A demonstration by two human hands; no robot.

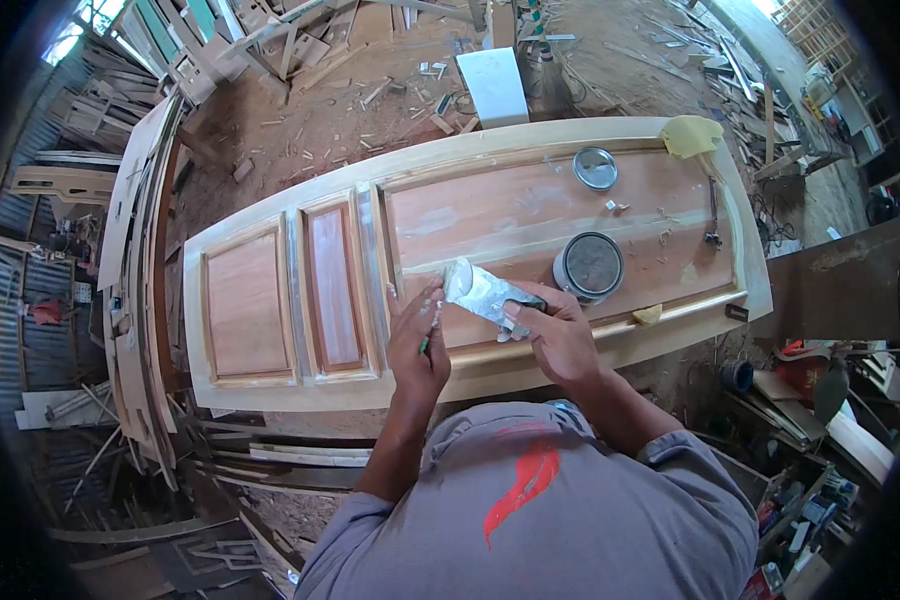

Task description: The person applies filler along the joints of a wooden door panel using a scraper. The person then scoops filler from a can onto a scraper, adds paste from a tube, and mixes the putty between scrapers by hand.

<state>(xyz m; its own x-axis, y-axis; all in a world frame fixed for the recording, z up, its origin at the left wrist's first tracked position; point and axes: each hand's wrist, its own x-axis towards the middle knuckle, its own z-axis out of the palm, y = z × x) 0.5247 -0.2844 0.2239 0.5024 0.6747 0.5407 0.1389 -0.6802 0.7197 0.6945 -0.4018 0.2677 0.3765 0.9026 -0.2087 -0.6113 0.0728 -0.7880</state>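
My right hand (562,335) grips a putty knife (482,294) by its dark handle, its wide silvery blade pointing left with pale paste at the tip. Close to that tip is my left hand (417,345), its fingers curled and smeared with white. A bit of green shows in the left hand, but I cannot make out the thing it holds. Both hands are over a panelled wooden door (450,222) lying flat. To the right of the blade, an open can (590,266) with grey contents stands on the door.
A round lid (595,168), a yellow sheet (691,136) and a yellowish lump (647,315) lie on the door. Boards (135,260) are stacked at left. Beyond the door, a white board (492,88) and a broom (554,88) stand over ground strewn with wood scraps.
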